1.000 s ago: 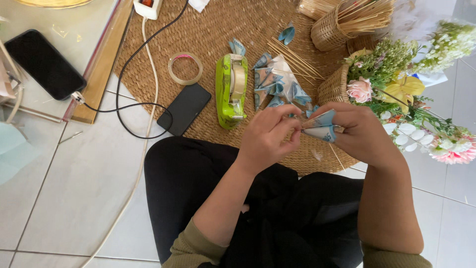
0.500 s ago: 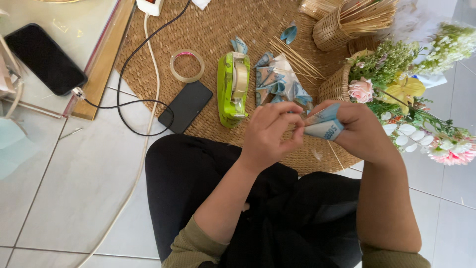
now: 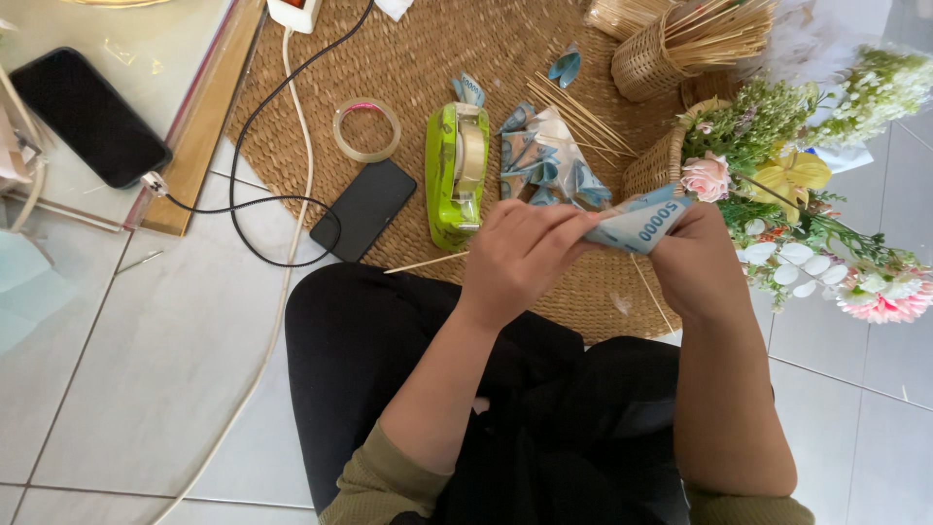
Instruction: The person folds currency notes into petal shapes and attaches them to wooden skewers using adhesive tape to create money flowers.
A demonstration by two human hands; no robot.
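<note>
My left hand and my right hand together pinch a folded pale blue banknote above my lap. A thin wooden skewer juts out to the left from under my left hand. Just beyond my hands lies a pile of folded blue banknotes with loose skewers across it. A lime green tape dispenser stands left of the pile on the round woven mat.
A clear tape roll and a black phone lie on the mat. A second phone charges on a glass surface at left. A woven basket of skewers and a flower bouquet sit at right.
My hands have shifted slightly to the right and away from me with the banknote, which is now unfolded wider between them. The skewer now shows at the left.
</note>
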